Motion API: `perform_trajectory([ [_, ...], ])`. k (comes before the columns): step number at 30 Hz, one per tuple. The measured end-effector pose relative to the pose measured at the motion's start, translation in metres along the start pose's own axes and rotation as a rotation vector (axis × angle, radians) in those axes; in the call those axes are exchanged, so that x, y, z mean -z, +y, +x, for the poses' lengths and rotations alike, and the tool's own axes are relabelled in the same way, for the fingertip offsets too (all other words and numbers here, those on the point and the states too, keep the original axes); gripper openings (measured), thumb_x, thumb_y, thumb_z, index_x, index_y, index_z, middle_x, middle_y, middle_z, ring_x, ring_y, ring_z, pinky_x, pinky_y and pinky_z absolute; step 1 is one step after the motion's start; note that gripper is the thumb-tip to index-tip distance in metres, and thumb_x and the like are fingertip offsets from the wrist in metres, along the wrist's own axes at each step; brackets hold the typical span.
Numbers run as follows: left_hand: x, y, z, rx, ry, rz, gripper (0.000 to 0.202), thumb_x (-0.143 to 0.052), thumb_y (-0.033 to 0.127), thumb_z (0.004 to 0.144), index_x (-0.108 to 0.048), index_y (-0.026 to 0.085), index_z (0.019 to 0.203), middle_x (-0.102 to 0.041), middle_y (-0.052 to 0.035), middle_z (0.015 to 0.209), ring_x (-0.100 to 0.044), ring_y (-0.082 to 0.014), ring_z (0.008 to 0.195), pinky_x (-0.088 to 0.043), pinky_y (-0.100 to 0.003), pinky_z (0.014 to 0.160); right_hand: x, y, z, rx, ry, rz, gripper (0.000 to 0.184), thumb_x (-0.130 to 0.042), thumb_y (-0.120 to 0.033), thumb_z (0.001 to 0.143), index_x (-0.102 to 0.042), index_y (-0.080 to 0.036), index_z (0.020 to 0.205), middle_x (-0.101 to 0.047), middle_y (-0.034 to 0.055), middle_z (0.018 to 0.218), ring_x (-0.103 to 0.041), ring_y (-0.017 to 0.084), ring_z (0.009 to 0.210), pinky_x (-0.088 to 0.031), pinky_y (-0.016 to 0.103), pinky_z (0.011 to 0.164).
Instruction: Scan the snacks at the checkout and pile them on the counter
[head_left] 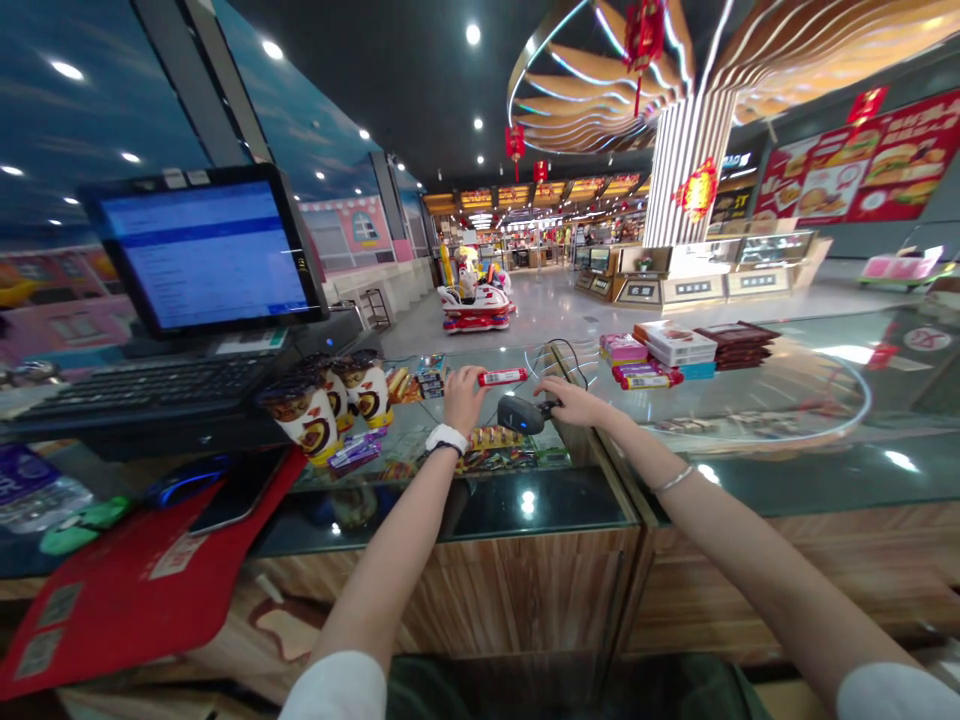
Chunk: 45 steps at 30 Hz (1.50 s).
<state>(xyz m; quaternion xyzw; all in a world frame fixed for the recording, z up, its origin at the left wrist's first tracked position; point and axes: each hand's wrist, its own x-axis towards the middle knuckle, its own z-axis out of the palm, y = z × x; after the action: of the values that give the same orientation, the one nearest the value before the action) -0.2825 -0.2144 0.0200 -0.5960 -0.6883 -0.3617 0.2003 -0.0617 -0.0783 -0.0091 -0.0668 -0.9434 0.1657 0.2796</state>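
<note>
A slim red tube (505, 377) was held over the smooth glass tabletop (495, 500).
The fingers of the left hand (463, 398) were pinched on its left end; those of the right hand (570, 403) were curled round the narrow handle of a rounded, dark scanner (523, 413), close by. Tapered printed cups (304, 412) stood leftward, flat-sided boxes (679, 345) rightward, wood-grained panels (525, 590) below.

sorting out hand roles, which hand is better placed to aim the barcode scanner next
Likely the right hand: it holds the barcode scanner, while the left hand is occupied with a red-wrapped candy roll.
</note>
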Motion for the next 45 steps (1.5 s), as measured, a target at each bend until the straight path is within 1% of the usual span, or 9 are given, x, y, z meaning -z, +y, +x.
perform_trajectory([
  [5, 0.005, 0.019, 0.001, -0.006, 0.024, -0.009, 0.023, -0.067, 0.021, 0.087, -0.066, 0.025, 0.109, -0.065, -0.0072, 0.114, -0.059, -0.0252, 0.114, -0.04, -0.042, 0.108, 0.015, -0.009, 0.001, -0.053, 0.213, -0.016, 0.057, -0.048, -0.007, 0.066, -0.06, -0.018, 0.121, -0.055, 0.0135, 0.132, -0.052, 0.027, 0.127, -0.041, 0.045, 0.11],
  [9, 0.009, 0.033, 0.004, -0.011, 0.057, -0.009, 0.025, -0.068, 0.022, 0.087, -0.066, 0.026, 0.112, -0.064, -0.0066, 0.113, -0.059, -0.0251, 0.113, -0.039, -0.043, 0.109, 0.022, -0.021, 0.001, -0.069, 0.265, 0.028, 0.06, -0.047, -0.007, 0.065, -0.06, -0.023, 0.122, -0.061, 0.0086, 0.126, -0.056, 0.025, 0.123, -0.041, 0.046, 0.11],
  [12, 0.01, 0.043, 0.005, -0.014, 0.076, 0.005, 0.026, -0.069, 0.022, 0.086, -0.068, 0.027, 0.112, -0.063, -0.0071, 0.113, -0.059, -0.0251, 0.112, -0.039, -0.042, 0.108, 0.025, -0.028, -0.005, -0.085, 0.296, 0.047, 0.06, -0.048, -0.008, 0.067, -0.059, -0.023, 0.124, -0.062, 0.009, 0.128, -0.056, 0.024, 0.123, -0.043, 0.045, 0.109],
  [19, 0.0, 0.079, 0.008, -0.045, 0.014, -0.006, 0.029, -0.068, 0.026, 0.088, -0.068, 0.025, 0.117, -0.066, -0.0071, 0.105, -0.06, -0.0254, 0.105, -0.043, -0.04, 0.101, 0.042, -0.029, -0.043, -0.11, 0.333, 0.021, 0.063, -0.048, -0.008, 0.069, -0.058, -0.021, 0.13, -0.058, 0.0124, 0.137, -0.051, 0.027, 0.132, -0.04, 0.049, 0.112],
  [26, -0.022, 0.131, 0.016, -0.084, -0.024, -0.068, 0.033, -0.066, 0.02, 0.088, -0.065, 0.026, 0.12, -0.066, -0.0078, 0.108, -0.061, -0.0266, 0.108, -0.04, -0.043, 0.105, 0.057, -0.012, -0.09, -0.226, 0.372, -0.028, 0.062, -0.05, -0.007, 0.069, -0.059, -0.022, 0.129, -0.05, 0.0129, 0.145, -0.046, 0.028, 0.137, -0.032, 0.052, 0.118],
  [30, -0.04, 0.16, 0.013, -0.112, -0.102, -0.117, 0.04, -0.067, 0.018, 0.084, -0.06, 0.024, 0.124, -0.066, -0.0092, 0.111, -0.06, -0.0282, 0.111, -0.041, -0.044, 0.104, 0.069, 0.001, -0.116, -0.28, 0.381, -0.068, 0.063, -0.052, -0.008, 0.069, -0.06, -0.023, 0.13, -0.045, 0.0125, 0.15, -0.038, 0.029, 0.144, -0.03, 0.054, 0.119],
  [34, -0.06, 0.186, 0.01, -0.098, -0.167, -0.147, 0.037, -0.066, 0.017, 0.084, -0.057, 0.022, 0.119, -0.065, -0.0079, 0.111, -0.058, -0.0256, 0.113, -0.04, -0.041, 0.105, 0.084, 0.02, -0.138, -0.315, 0.415, -0.094, 0.063, -0.053, -0.01, 0.069, -0.063, -0.023, 0.13, -0.043, 0.0115, 0.152, -0.037, 0.029, 0.145, -0.028, 0.053, 0.12],
  [40, -0.091, 0.216, 0.017, 0.002, -0.233, -0.228, 0.031, -0.064, 0.017, 0.084, -0.06, 0.02, 0.115, -0.06, -0.0098, 0.12, -0.056, -0.0241, 0.12, -0.039, -0.038, 0.107, 0.098, 0.051, -0.151, -0.42, 0.457, -0.115, 0.065, -0.053, -0.01, 0.066, -0.065, -0.023, 0.129, -0.047, 0.0086, 0.152, -0.039, 0.028, 0.144, -0.029, 0.049, 0.121],
  [45, -0.117, 0.226, 0.027, 0.053, -0.255, -0.243, 0.033, -0.061, 0.018, 0.086, -0.063, 0.018, 0.118, -0.059, -0.0116, 0.125, -0.056, -0.024, 0.122, -0.04, -0.036, 0.108, 0.099, 0.072, -0.146, -0.517, 0.45, -0.167, 0.066, -0.053, -0.008, 0.067, -0.065, -0.021, 0.13, -0.047, 0.0098, 0.152, -0.043, 0.028, 0.142, -0.03, 0.047, 0.121],
])
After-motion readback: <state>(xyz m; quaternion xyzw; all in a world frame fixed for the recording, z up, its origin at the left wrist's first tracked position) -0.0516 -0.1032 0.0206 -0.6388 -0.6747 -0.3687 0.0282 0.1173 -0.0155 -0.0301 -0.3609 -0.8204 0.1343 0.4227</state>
